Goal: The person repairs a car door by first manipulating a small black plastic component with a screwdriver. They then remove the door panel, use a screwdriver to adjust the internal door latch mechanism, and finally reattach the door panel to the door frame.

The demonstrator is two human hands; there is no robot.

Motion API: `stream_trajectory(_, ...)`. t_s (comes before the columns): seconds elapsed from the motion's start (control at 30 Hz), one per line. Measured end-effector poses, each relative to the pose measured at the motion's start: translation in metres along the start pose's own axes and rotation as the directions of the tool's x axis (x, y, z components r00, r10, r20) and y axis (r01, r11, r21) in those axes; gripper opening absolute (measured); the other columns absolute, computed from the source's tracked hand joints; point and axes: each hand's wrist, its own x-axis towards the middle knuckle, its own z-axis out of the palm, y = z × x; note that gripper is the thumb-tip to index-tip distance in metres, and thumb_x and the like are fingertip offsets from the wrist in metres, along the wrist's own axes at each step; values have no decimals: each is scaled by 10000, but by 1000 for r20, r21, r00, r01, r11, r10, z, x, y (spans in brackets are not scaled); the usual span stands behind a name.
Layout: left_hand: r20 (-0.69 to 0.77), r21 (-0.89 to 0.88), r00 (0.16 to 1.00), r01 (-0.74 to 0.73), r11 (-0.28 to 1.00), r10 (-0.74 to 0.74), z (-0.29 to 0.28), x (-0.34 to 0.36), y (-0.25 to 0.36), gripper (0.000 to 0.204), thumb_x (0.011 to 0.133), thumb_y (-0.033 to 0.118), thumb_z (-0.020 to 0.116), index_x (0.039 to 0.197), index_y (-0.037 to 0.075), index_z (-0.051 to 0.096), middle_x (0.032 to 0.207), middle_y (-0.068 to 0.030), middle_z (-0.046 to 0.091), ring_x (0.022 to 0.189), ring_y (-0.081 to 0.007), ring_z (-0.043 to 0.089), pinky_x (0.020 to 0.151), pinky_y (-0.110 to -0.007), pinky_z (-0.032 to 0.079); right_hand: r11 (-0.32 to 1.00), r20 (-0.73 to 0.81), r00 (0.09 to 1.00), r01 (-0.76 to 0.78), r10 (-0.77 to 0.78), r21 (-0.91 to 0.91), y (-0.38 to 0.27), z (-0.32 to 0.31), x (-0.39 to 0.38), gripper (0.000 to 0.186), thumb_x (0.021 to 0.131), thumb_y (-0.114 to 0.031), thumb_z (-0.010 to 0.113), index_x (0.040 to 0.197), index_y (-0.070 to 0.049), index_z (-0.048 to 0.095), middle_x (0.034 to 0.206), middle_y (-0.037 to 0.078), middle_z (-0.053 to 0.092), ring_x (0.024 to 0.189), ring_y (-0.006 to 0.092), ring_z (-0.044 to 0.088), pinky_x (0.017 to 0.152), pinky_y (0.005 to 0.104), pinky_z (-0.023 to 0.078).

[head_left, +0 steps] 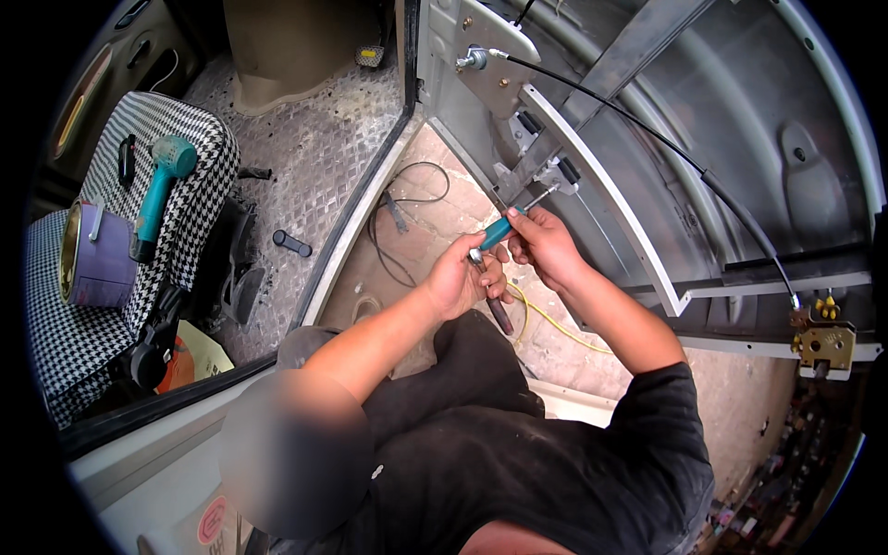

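Observation:
A screwdriver with a teal handle (497, 233) lies between my two hands, its metal shaft pointing up and right toward a small bracket (559, 174) inside the open door panel. My right hand (550, 250) is closed on the handle near the shaft. At the handle's butt end is my left hand (455, 277), thumb against it and fingers curled. In that same hand is a second tool with a shiny metal head and a dark red handle (501, 316), hanging downward; its exact kind is partly hidden by the fingers.
A black cable (638, 120) arcs across the door to a latch (826, 348). A white metal rail (610, 185) runs beside my right hand. On the checked seat (199, 139) are a teal power tool (159, 196) and a purple can (100, 254). A yellow hose (564, 331) and black cord (373, 227) lie on the ground.

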Motion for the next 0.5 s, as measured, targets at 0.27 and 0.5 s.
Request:
stream_trajectory(0.27,25,-31,1000,2,1000,-2,-3,2,-2,453,951,492,408,966,53,521,553,-8,417,595,-203,522,742,-454,520,1000,-27,1000,-1,1,0,-1,3,0,306,994,-303,596,870,-28,544,711,43,601,541,77,492,478,232,386)
stream_trajectory(0.5,20,146,999,-29,989,26,-7,10,10,380,987,404,434,973,43,551,569,1,403,582,-170,487,650,-390,485,1000,-6,1000,4,-4,17,5,-8,8,291,989,-304,603,920,-28,540,787,57,628,577,82,510,499,237,403)
